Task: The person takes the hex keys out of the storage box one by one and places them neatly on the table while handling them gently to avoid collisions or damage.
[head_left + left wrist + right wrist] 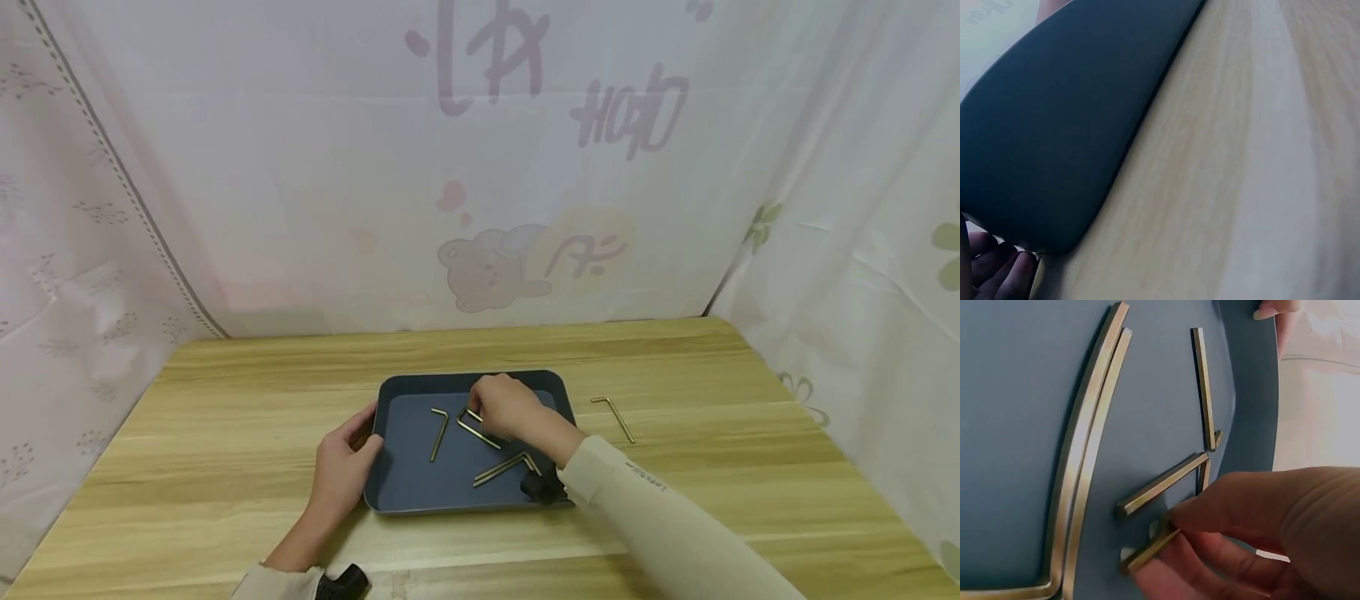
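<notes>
A dark blue-grey tray lies on the wooden table with several brass-coloured L-shaped hex keys in it. My left hand grips the tray's left rim, thumb over the top and fingers outside. Inside the tray, my right hand pinches a hex key between thumb and fingers; part of it is hidden by the hand. Right beside those fingers lies another hex key. A single hex key rests toward the tray's left, and two nested hex keys lie near its front right.
One more hex key lies on the table to the right of the tray. A printed curtain hangs behind the table and along both sides. The right wrist's black camera is over the tray's front right corner.
</notes>
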`<state>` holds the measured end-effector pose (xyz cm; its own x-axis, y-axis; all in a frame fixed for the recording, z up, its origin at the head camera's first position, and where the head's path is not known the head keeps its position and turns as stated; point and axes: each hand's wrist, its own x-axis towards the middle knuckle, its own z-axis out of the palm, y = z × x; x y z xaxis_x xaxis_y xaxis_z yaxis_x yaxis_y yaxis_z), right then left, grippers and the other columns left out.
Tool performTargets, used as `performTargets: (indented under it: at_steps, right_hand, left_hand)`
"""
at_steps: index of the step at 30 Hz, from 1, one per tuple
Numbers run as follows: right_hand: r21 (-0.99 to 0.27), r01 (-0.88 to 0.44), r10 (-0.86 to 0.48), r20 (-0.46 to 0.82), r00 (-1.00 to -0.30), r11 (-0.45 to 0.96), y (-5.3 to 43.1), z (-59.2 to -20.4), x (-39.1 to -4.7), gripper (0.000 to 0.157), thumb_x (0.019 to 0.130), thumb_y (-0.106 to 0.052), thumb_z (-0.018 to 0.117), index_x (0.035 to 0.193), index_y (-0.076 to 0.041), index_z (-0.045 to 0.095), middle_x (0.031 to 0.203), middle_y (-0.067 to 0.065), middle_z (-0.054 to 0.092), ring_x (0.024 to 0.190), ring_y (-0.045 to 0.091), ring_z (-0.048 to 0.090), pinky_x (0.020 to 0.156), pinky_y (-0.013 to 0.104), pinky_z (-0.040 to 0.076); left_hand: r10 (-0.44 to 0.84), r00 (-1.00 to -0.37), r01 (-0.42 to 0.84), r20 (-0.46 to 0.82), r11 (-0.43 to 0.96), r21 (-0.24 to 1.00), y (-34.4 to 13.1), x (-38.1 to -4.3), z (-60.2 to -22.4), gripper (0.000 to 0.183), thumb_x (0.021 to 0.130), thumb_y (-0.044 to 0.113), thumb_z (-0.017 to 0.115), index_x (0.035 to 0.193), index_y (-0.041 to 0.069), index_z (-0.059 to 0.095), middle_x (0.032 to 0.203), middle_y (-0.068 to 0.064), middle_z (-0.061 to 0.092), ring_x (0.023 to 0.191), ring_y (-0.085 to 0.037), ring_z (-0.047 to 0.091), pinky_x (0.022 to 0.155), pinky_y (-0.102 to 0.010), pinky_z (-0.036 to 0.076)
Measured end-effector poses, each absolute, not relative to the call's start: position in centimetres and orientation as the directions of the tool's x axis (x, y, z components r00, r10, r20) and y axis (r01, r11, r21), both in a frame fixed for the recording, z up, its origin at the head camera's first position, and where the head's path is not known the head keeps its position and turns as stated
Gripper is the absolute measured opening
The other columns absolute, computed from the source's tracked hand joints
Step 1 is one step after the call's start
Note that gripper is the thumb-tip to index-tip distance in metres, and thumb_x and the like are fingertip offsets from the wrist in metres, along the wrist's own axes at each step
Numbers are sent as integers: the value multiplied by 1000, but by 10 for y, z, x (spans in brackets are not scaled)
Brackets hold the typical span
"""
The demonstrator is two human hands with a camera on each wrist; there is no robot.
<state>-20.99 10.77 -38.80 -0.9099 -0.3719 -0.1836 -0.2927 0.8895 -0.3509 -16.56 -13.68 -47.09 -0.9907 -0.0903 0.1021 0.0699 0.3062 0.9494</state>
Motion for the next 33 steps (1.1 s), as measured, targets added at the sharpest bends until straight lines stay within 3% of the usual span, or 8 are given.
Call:
performTargets:
  at_steps: [9,16,21,27,33]
  right_hand:
    - [-382,-297,-380,-163,-911,875,108,-387,-207,14,86,0,71,99,-6,75,75,-2,63,67,13,54,65,30,47]
    - [-440,-289,-374,-118,-920,850,121,-378,-198,17,86,-2,71,100,-10,74,76,-6,61,69,11,54,65,29,44]
    - [-491,-259,-338,-78,-938,832,138,-372,-190,16,87,-4,70,102,-10,73,81,-5,64,70,10,57,69,29,48]
    - [-513,-314,-338,50,-940,799,157,-367,-182,16,85,-4,69,101,-7,72,83,-2,66,75,9,57,71,27,47]
    - [-550,-295,-302,80,-950,781,173,-362,-172,16,89,-6,67,105,-9,71,86,-3,64,75,9,55,67,24,46]
  left_hand:
    - [-95,-990,61,99,345,937,-141,-168,-474,50,91,3,58,141,6,59,139,-13,64,128,-26,63,86,-6,47]
    - [-77,-991,78,108,328,942,-140,-166,-471,49,93,3,59,142,6,59,140,-14,63,128,-28,63,91,-14,50]
    - [-86,-992,62,94,316,947,-139,-166,-474,51,91,2,58,142,6,59,139,-13,64,129,-26,63,86,-5,47]
    - [-87,-991,66,99,322,944,-139,-167,-475,51,91,2,58,142,6,59,140,-14,64,129,-27,62,87,-5,46]
    - [-86,-991,68,100,316,946,-139,-167,-476,51,91,1,57,141,6,59,139,-14,64,129,-27,62,87,-5,46]
